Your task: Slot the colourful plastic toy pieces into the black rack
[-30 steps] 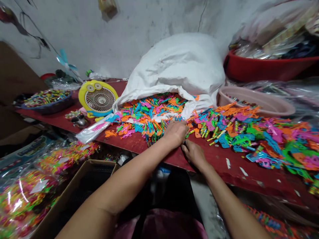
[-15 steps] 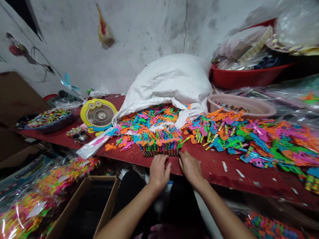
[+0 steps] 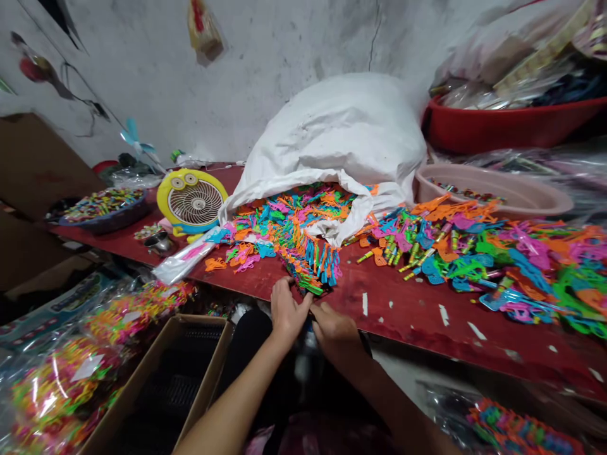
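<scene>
A packed row of small plastic toy pieces in orange, blue, green and pink stands in a dark rack at the table's front edge, turned at a slant to it. My left hand is closed on the rack's near left end, thumb toward the right. My right hand is curled against the same near end, close to the left thumb; its fingertips are partly hidden. Behind the row, loose pieces of the same colours spill from a big white sack.
A heap of loose plastic pieces covers the right of the red table. Behind it are a pink basin and a red basin. Leftward stand a yellow fan and metal cup; below, a cardboard box.
The rack has swung from lying along the table edge to a slant, its near end toward me. Both hands have moved left and closer together, and the right has curled up. The view has shifted.
</scene>
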`<act>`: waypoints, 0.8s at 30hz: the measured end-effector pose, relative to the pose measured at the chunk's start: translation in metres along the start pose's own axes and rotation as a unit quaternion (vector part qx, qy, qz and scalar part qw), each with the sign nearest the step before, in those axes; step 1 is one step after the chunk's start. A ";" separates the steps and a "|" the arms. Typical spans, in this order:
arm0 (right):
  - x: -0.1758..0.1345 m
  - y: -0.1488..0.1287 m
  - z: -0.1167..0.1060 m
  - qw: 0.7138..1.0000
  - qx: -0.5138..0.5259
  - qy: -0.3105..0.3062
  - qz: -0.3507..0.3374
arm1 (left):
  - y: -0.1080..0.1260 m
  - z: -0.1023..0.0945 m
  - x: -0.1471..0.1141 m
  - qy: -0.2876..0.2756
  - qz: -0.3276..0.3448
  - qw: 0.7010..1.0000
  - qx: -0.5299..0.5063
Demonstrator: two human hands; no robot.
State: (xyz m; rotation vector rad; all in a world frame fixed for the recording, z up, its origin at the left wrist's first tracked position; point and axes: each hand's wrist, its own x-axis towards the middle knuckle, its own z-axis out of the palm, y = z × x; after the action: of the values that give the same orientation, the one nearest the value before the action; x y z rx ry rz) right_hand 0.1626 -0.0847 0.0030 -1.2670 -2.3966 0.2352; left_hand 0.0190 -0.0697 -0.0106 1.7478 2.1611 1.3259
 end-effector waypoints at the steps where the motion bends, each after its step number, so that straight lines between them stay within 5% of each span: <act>1: -0.001 0.010 -0.005 0.999 0.036 0.013 -0.016 | 0.000 0.002 0.001 0.001 -0.008 1.000 0.007; 5: 0.007 0.071 -0.044 0.989 0.101 0.108 0.017 | -0.005 0.007 0.005 -0.004 -0.020 1.000 0.019; 11: 0.044 0.151 -0.100 0.965 -0.078 0.192 0.160 | -0.021 -0.002 0.020 -0.032 0.006 0.999 -0.017; 18: 0.073 0.165 -0.112 0.936 -0.256 0.115 0.213 | -0.049 -0.013 0.037 -0.074 0.019 0.995 -0.061; 24: 0.080 0.164 -0.116 0.936 -0.276 0.058 0.213 | -0.075 -0.025 0.064 -0.090 0.023 0.994 -0.054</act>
State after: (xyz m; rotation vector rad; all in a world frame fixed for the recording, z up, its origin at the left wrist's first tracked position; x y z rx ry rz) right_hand 0.2965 0.0694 0.0749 -1.9842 -2.1267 -0.4153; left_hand -0.0748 -0.0306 -0.0147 1.8090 1.9306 1.2178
